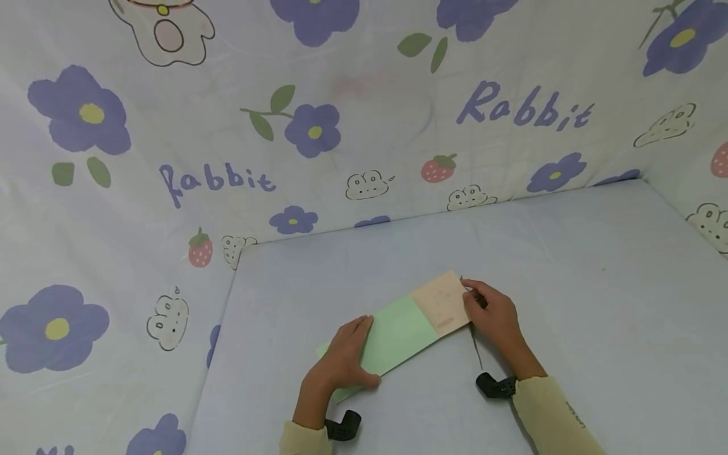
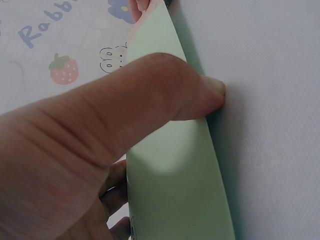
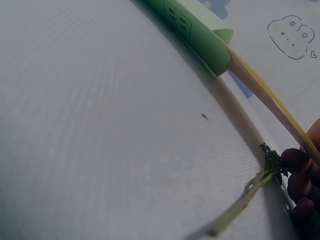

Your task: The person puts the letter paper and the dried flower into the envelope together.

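A long folded card, pale green [image 1: 398, 328] with a peach end [image 1: 442, 303], lies slantwise over the table in the head view. My left hand [image 1: 345, 357] grips its green part from the left. Up close in the left wrist view, the thumb [image 2: 165, 90] crosses the green face, with the other fingers at the far side. My right hand [image 1: 493, 313] pinches the peach end. Beside its fingers [image 3: 300, 187], the right wrist view shows a thin green stem with a dark frilly leafy head [image 3: 272, 162]. Small black print marks the card's green side [image 3: 178, 20].
A pale cloth-covered table [image 1: 569, 272] spreads beneath the hands. Behind and to the left hangs a white cloth with purple flowers [image 1: 79, 110] and rabbit drawings. A tiny dark speck [image 3: 205, 116] lies on the table. Black wrist devices [image 1: 344, 426] sit at both cuffs.
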Demonstrator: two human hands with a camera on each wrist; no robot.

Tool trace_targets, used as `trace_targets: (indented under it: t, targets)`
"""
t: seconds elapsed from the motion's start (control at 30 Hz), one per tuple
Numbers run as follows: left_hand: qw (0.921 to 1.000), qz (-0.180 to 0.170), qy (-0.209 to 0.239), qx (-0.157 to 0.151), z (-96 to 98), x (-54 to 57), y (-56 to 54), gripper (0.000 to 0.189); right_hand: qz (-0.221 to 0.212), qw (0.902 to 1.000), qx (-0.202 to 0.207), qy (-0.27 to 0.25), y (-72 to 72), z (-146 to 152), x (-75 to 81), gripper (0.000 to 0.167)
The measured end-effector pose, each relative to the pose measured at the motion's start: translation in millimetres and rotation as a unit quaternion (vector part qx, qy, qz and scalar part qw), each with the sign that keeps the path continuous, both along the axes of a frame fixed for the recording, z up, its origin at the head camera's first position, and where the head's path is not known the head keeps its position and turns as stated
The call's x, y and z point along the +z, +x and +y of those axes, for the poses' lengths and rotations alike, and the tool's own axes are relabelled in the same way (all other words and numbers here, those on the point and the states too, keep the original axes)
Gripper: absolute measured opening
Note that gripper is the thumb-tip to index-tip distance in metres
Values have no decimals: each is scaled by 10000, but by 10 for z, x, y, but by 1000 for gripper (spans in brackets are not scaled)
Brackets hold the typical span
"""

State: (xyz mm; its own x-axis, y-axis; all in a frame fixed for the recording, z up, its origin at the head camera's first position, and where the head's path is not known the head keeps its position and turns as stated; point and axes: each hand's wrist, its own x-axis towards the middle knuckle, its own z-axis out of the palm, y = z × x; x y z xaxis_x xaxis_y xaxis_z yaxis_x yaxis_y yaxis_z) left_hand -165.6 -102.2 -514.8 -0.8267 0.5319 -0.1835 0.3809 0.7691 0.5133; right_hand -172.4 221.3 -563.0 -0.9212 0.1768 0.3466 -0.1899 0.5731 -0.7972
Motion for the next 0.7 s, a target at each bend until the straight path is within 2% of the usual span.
trace_targets:
  t: [0.7]
  targets:
    - [10000, 62, 48, -34, -5, -22, 1, 107, 37, 10000, -10, -1, -2, 5, -16, 27]
